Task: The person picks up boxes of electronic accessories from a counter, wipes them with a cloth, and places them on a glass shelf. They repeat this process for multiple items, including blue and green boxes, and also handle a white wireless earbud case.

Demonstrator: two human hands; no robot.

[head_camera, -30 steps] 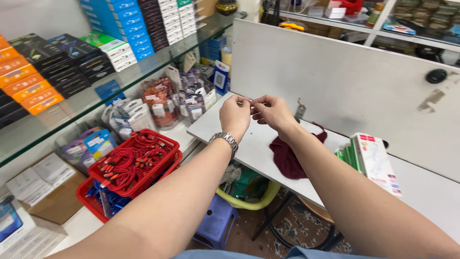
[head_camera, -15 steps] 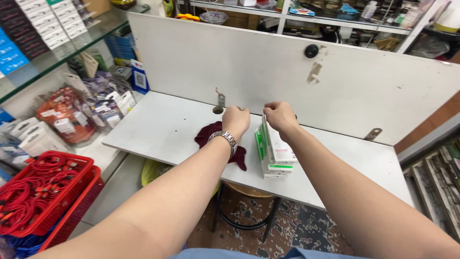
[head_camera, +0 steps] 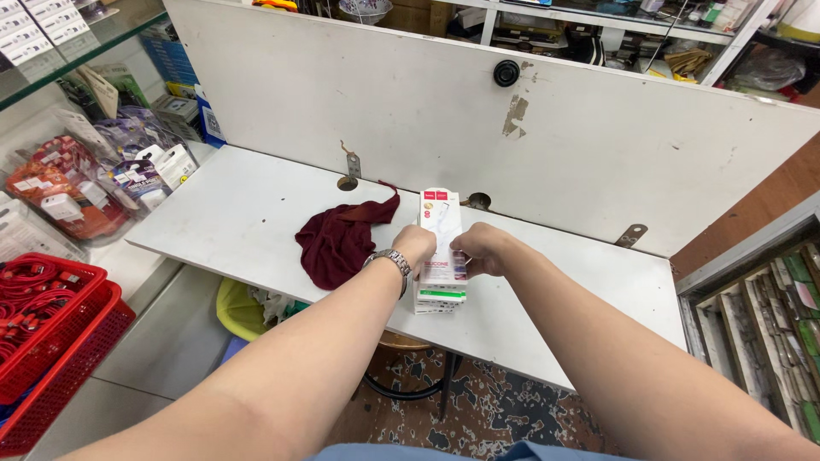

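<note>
- Both hands have come down since half a second ago, from above the boxes to the stack itself, and the view has swung further right.
- Left hand, a watch on its wrist, is curled against the left side of the top box; right hand is curled against the right side, so the two grip it between them.
- Boxes lie stacked, white and slim, near the middle of the white worktop, the top one pointing toward the back panel.
- Just left of the stack lies a crumpled dark red cloth.
- Further left, well apart, stand a red basket of red cables and a bin of packets.
</note>
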